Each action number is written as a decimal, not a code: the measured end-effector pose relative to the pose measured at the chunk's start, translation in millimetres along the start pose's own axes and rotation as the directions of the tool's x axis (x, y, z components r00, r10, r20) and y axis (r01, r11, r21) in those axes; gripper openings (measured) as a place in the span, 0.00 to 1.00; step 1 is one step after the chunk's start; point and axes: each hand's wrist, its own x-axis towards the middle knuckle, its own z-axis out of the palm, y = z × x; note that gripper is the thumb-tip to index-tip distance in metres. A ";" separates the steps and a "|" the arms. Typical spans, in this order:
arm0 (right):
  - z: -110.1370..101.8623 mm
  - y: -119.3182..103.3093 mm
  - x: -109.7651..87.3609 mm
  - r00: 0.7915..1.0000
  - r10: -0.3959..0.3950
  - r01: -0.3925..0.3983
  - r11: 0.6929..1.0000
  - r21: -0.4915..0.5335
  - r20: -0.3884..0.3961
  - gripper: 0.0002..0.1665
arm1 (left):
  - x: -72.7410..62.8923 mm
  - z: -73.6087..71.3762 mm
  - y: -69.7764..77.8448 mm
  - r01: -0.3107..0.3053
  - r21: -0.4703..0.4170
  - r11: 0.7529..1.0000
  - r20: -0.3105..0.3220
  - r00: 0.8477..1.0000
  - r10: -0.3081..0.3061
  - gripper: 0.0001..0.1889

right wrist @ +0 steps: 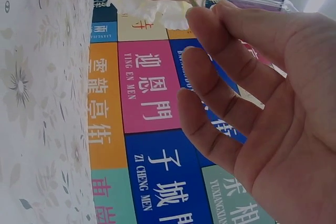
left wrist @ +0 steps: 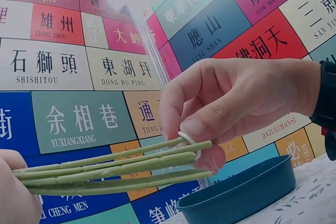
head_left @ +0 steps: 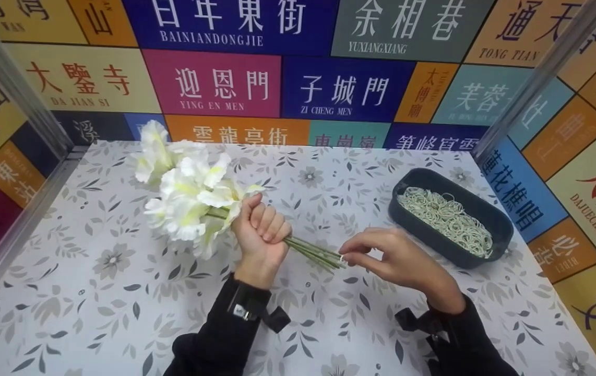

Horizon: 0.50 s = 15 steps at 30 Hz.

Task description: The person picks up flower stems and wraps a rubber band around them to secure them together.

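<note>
My left hand (head_left: pixel 263 237) grips a bunch of artificial flowers with white and pale yellow petals (head_left: pixel 186 196), just below the blooms. Green stems (head_left: pixel 312 253) stick out of the fist to the right. At their cut ends my right hand (head_left: pixel 402 260) pinches a thin whitish rubber band (left wrist: pixel 197 153) between thumb and forefinger; its other fingers are loosely bent in the right wrist view. In the left wrist view the band loops over at least one stem end; whether it encircles all of them I cannot tell.
Right of the hands stands a dark blue-grey oblong tub (head_left: pixel 401 216) holding many pale rubber bands (head_left: pixel 447 219). The tabletop has a white floral cover (head_left: pixel 115 313). Colourful panels with lettering (head_left: pixel 214 83) rise behind and at both sides, with clear-edged corner posts.
</note>
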 end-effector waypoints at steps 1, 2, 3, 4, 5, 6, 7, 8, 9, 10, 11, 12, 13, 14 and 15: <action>1.4 0.0 0.7 1.000 -0.001 0.001 1.000 0.004 -0.001 0.11 | -0.1 0.0 -0.1 0.001 -0.002 1.000 0.002 1.000 -0.001 0.30; 2.7 -0.1 1.3 1.000 0.002 -0.002 1.000 0.010 -0.001 0.11 | -0.2 0.1 -0.1 0.003 -0.003 1.000 0.006 1.000 -0.003 0.30; 3.7 0.0 1.8 1.000 0.003 -0.003 1.000 0.015 -0.002 0.10 | -0.2 0.1 0.0 0.005 -0.005 1.000 0.009 1.000 -0.005 0.30; 4.4 0.2 2.2 1.000 0.005 -0.005 1.000 0.018 -0.003 0.10 | -0.2 0.1 0.0 0.007 -0.008 1.000 0.012 1.000 -0.007 0.30; 4.8 0.4 2.3 1.000 0.007 -0.007 1.000 0.023 -0.003 0.10 | -0.3 0.1 0.1 0.008 -0.011 1.000 0.016 1.000 -0.008 0.30; 4.7 0.5 2.3 1.000 0.011 -0.012 1.000 0.027 0.001 0.10 | -0.4 0.3 0.3 0.008 -0.014 1.000 0.018 1.000 -0.008 0.30; 4.3 0.7 2.1 1.000 0.017 -0.017 0.999 0.027 0.004 0.10 | -0.6 0.5 0.5 0.006 -0.015 1.000 0.020 1.000 -0.006 0.30; 3.6 0.8 1.7 1.000 0.021 -0.021 0.999 0.026 0.007 0.11 | -0.5 0.5 0.8 0.004 -0.016 1.000 0.020 1.000 -0.004 0.30; 2.8 1.1 1.3 1.000 0.021 -0.021 0.999 0.024 0.010 0.10 | -0.6 0.5 1.0 0.002 -0.016 1.000 0.020 1.000 -0.002 0.30; 1.7 1.2 0.9 1.000 0.024 -0.025 0.999 0.024 0.013 0.11 | -0.7 0.6 1.3 0.000 -0.016 1.000 0.020 1.000 0.000 0.30; 0.4 1.2 0.4 0.999 0.031 -0.031 0.999 0.021 0.018 0.11 | -0.8 0.7 1.5 -0.002 -0.015 1.000 0.020 1.000 0.002 0.29; -1.0 1.2 -0.1 0.999 0.031 -0.031 0.999 0.016 0.020 0.11 | -0.8 0.9 1.7 -0.002 -0.014 1.000 0.020 1.000 0.003 0.29; -2.4 1.3 -0.5 0.999 0.030 -0.030 0.999 0.009 0.019 0.11 | -0.7 0.9 1.9 -0.002 -0.015 1.000 0.022 1.000 0.002 0.29; -3.6 1.4 -0.9 0.999 0.028 -0.028 1.000 0.002 0.017 0.10 | -0.7 1.0 2.0 -0.003 -0.012 1.000 0.023 1.000 0.003 0.29; -4.8 1.2 -1.0 1.000 0.027 -0.027 1.000 -0.004 0.016 0.10 | -0.7 1.1 2.3 -0.002 -0.013 1.000 0.023 1.000 0.002 0.29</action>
